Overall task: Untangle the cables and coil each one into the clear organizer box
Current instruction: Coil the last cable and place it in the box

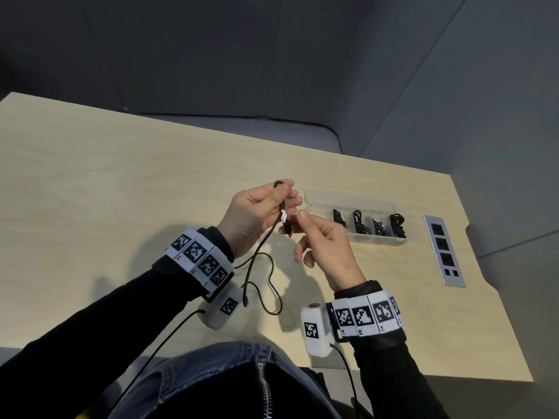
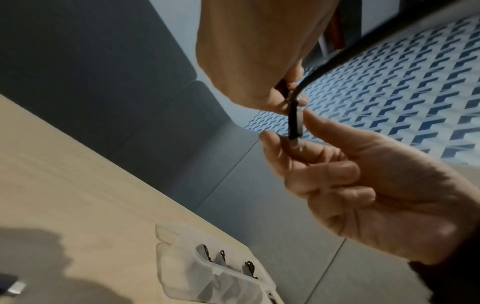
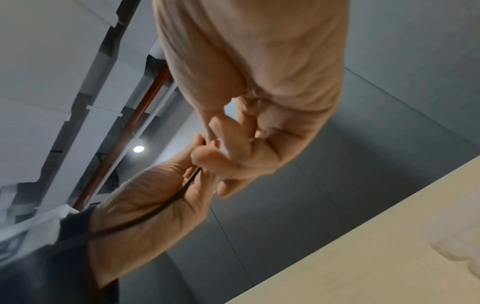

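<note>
Four slots filled: head view, clear organizer box (image 1: 317, 199) sits on the table (image 1: 121, 182) to my right, well apart from the hands; four compartments each hold a black coil, leftmost one looks free.
Cable location: last black cable (image 1: 260, 258) is up in the air between my hands, its tail looping down onto the table in front of me.
Left hand: left hand (image 1: 257, 213) pinches a folded bit of cable at the fingertips, curled round it.
Right hand: right hand (image 1: 325, 246) holds the plug end (image 1: 287, 226) just under the white tag (image 1: 283, 215), thumb and forefinger narrow on it.
Left wrist view: left hand (image 2: 363, 185) low in frame, right hand (image 2: 249, 55) above; plug end (image 2: 294, 123) runs straight between both pinches. Box (image 2: 182, 267) visible below, lid open.
Right wrist view: right hand (image 3: 249, 82) fingertips meet left hand (image 3: 155, 197); cable (image 3: 166, 203) trails across the left palm toward the sleeve. Exact pinch point hidden by fingers.
Step, my read: starting the coil on the final cable.
How I'd do it: keep left pinch fixed as anchor, feed small even loops with the right, sized to the slot; let the tail drag free so no kink builds.
Risk: loose tail loop on the table may knot if pulled fast.
</note>
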Motion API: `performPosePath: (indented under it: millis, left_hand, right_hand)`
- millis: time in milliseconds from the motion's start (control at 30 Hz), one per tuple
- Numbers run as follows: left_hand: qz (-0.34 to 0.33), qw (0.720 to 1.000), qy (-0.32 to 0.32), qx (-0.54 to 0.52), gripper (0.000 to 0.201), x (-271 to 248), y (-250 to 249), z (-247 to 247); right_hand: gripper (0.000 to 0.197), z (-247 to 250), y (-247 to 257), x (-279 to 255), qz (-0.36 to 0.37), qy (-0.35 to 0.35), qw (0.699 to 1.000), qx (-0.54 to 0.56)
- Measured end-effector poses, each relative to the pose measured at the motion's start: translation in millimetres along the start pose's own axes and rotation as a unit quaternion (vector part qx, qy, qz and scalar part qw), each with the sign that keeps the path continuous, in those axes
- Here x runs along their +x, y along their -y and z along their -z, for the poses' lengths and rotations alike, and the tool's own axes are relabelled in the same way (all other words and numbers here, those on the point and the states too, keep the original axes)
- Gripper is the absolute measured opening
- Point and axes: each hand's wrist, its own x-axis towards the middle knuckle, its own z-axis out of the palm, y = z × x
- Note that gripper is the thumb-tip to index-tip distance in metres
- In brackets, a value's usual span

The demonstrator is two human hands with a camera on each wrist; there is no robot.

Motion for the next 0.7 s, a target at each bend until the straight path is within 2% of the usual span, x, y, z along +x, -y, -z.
performPosePath:
  millis: [133,267,367,467,567,700]
  left_hand:
    - [-0.034,0.999,-0.019,0.016,0.011,0,2,-2]
    - [-0.074,0.995,-0.033,0.050,0.012,0,2,-3]
    - [-0.091,0.993,-0.041,0.063,0.016,0,3,-3]
    - [-0.162,0.978,-0.041,0.129,0.021,-1,8,-6]
    - [-0.222,0.963,-0.035,0.148,0.023,-3,14,-7]
    - [-0.267,0.946,-0.016,0.182,0.019,-2,21,-1]
  right_hand:
    - [0.033,-6,7,6,-0.039,0.018,0.999,0.004]
    - [0.023,-6,6,8,-0.055,0.038,0.995,0.079]
    - [0.019,-11,7,9,-0.104,0.066,0.985,0.124]
    - [0.024,-16,4,7,-0.139,0.108,0.972,0.158]
    - [0.023,-21,2,5,-0.149,0.127,0.958,0.211]
    - [0.020,-22,-2,5,-0.113,0.096,0.964,0.222]
